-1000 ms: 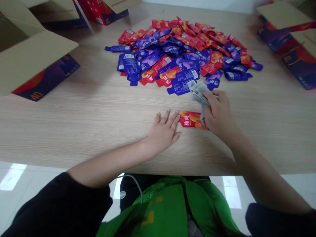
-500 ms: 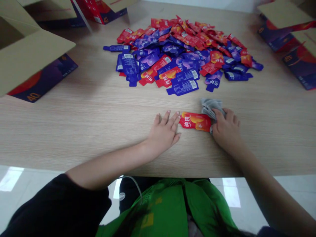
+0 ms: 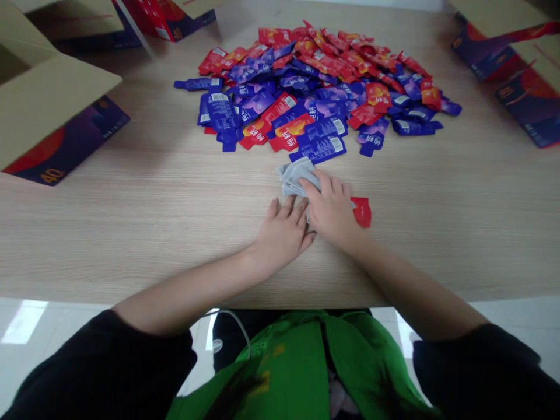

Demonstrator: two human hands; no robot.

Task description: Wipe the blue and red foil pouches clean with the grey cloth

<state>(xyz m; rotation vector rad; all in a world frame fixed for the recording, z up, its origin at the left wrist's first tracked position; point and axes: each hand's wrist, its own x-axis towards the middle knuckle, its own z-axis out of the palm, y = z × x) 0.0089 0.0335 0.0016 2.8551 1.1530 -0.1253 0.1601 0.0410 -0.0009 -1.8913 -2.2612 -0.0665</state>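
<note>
A red sachet (image 3: pixel 361 212) lies flat on the table, mostly hidden under my right hand (image 3: pixel 331 209). That hand is closed on a folded grey cloth (image 3: pixel 298 177) and presses it over the sachet's left part. My left hand (image 3: pixel 283 228) rests flat with fingers stretched out, its fingertips beside the cloth, where the sachet's left end is covered. Beyond both hands spreads a heap of red and blue-purple sachets (image 3: pixel 317 111), several of them with barcodes showing.
An open carton (image 3: pixel 65 140) stands at the left, with another carton (image 3: pixel 161 20) behind it. More printed cartons (image 3: pixel 531 108) are at the right. The wooden table's (image 3: pixel 131 245) front edge runs just before my body.
My right hand has slid the grey cloth leftward along the red sachet, from its right end to its left part. My left hand stays at the left end. The view has shifted slightly.
</note>
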